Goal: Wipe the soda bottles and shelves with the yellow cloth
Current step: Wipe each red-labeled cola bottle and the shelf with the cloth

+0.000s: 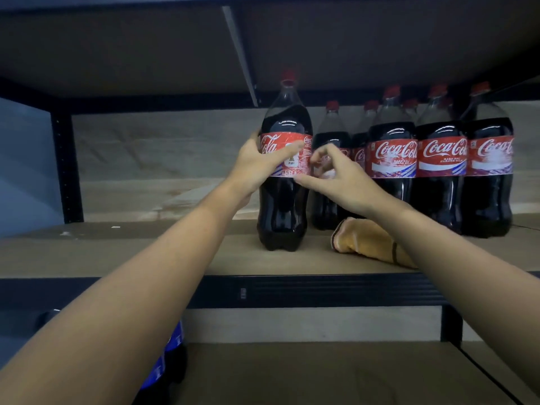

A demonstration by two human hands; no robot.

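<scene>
The left hand (257,162) grips the front Coca-Cola bottle (285,171) at its label; the right hand (336,176), loosely curled, holds nothing. The yellow cloth (368,241) lies on the shelf (146,255) — unused. A careless tug could topple the neighbouring bottles (438,159) — they stand close.

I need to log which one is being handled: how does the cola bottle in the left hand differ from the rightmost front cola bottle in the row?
The held dark cola bottle with the red label stands alone, forward and left of the group; the rightmost front dark cola bottle sits in the packed row. The left hand grips the first at its label; nothing touches the second. The first's label shows a different panel, the second's the full script logo. Both stand upright, red-capped, on the brown shelf board.
</scene>
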